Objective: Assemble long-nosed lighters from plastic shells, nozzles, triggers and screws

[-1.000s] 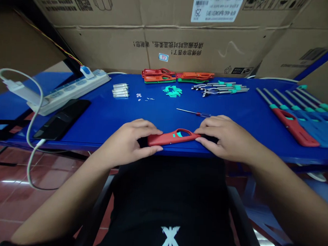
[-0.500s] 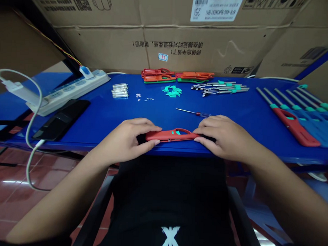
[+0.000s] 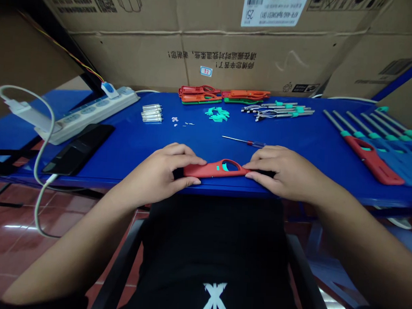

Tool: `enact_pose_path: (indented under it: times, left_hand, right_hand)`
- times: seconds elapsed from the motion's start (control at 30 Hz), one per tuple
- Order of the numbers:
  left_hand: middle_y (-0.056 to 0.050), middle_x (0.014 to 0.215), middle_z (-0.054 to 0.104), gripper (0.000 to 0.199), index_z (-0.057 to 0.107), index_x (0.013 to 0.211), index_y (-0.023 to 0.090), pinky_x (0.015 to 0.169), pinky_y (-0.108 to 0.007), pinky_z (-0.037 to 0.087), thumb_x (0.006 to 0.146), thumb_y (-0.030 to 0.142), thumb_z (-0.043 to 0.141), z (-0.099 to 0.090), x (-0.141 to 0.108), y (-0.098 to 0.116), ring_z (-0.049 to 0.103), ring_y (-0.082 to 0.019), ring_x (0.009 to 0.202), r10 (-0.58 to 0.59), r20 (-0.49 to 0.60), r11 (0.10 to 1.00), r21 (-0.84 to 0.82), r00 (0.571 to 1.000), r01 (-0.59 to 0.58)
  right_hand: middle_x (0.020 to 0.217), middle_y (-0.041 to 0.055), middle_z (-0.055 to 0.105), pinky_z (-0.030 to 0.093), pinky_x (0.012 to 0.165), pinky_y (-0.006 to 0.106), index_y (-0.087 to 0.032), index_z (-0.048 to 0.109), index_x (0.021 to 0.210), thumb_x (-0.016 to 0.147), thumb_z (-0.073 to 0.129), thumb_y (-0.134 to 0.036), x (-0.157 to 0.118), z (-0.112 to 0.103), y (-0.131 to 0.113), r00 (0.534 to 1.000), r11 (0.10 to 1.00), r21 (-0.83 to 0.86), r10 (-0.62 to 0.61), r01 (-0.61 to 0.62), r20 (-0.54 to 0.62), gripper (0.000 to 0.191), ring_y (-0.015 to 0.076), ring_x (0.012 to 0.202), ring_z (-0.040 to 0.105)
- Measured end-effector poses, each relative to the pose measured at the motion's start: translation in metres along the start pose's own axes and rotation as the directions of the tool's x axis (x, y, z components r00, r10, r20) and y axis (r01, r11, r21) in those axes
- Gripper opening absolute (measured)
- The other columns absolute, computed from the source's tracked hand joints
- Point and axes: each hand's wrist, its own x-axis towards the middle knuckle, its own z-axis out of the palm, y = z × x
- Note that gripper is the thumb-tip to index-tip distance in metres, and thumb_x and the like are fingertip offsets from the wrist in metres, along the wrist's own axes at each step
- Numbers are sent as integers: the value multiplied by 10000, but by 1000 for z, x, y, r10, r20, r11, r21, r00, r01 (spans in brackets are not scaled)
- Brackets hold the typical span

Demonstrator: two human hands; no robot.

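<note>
A red lighter casing (image 3: 208, 170) with a teal trigger in its oval opening spans the space between my hands at the table's front edge. My left hand (image 3: 171, 169) pinches its wide end between thumb and fingers. At the narrow end, my right hand (image 3: 275, 168) grips the tip in the same way. Just beyond the right fingers lies a screwdriver (image 3: 240, 141) with a clear and red handle, pointing left. Teal trigger pieces (image 3: 217, 114) are heaped farther back.
Silver cylinders (image 3: 152, 113), red, orange and green casings (image 3: 199, 95) and metal rods with wires (image 3: 282, 111) lie along the back. Long lighters (image 3: 374, 160) line the right. A power strip (image 3: 92, 112) and black phone (image 3: 79, 149) with cable occupy the left. Cardboard (image 3: 135, 57) stands behind.
The red casing has rolled between my hands, so its broad face and oval opening now show more fully. The seam gap along its near edge no longer shows. Both hands keep their grip.
</note>
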Motion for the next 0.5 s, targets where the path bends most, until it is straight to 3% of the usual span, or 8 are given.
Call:
enact_pose_path:
  times: [0.17,0.33,0.5]
  left_hand:
    - [-68,1149,670,353,671,1205,211,926,-373,504,901,389,676,-1,6,4,613,-232,1066,-14,50,1000,12,999,14]
    - [-81,1210,664,559,592,1349,216,931,-372,508,855,438,732,13,24,10,624,-236,1077,18,30,999,-43,999,-17]
    - [-67,1075,662,403,656,1289,215,822,-311,514,896,295,695,27,31,11,634,-189,940,24,11,992,-125,1000,-22]
  right_hand:
    - [963,78,733,487,875,399,-211,773,1066,979,533,-308,5,-1,-1,1000,1000,-14,0,0,10,273,228,910,661]
    - [1022,91,733,509,886,410,-194,753,1127,972,537,-314,4,0,-2,1000,999,24,27,-27,14,291,242,960,656]
    - [1077,67,739,516,914,375,-205,738,1129,944,583,-300,-7,1,2,994,983,157,104,-98,-34,260,217,1001,668]
